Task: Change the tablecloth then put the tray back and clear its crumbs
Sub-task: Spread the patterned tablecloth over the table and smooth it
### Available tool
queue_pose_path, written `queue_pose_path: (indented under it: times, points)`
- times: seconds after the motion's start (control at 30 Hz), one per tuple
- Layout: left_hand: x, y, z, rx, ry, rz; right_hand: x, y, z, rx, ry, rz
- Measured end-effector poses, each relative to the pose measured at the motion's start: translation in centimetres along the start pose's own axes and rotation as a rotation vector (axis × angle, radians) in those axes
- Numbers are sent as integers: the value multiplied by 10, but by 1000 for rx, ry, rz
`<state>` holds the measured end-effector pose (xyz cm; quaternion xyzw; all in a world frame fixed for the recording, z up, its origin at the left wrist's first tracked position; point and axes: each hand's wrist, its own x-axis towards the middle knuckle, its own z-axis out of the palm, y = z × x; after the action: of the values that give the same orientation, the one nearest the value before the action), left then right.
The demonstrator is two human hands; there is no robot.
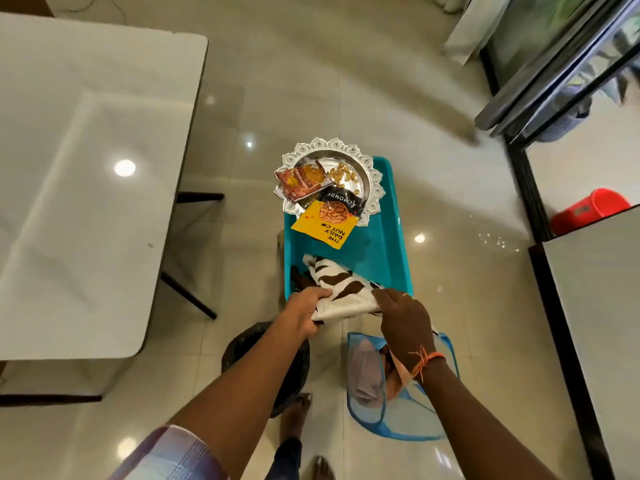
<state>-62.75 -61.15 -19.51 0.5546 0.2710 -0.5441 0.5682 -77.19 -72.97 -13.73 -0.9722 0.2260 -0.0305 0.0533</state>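
Note:
A folded white cloth with brown leaf shapes (341,289) lies on the near end of a teal stool (379,251). My left hand (304,308) grips its left end and my right hand (403,318) grips its right end. On the far end of the stool sits a silver scalloped tray (372,180) holding loose nuts (343,174), a brown snack packet (303,180) and a yellow-and-black almond packet (329,220). The white table (86,161) stands bare to the left.
A blue mesh laundry basket (398,410) with cloth inside stands on the floor under my right arm. A dark bin (277,355) lies under my left arm. A glass-doored cabinet (554,81) and a red bucket (595,209) are at right.

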Motion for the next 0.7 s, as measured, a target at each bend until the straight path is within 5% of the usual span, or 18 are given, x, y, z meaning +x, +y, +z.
queue_pose_path:
  times: [0.33,0.57,0.7]
  points:
    - [-143,-49,0,-14,65,217,-108,-22,-69,404,-58,66]
    - [-254,-60,-40,126,198,376,-121,-105,-106,651,-61,-198]
    - [-295,-55,-95,-3,207,447,-121,-155,-116,777,-125,-316]
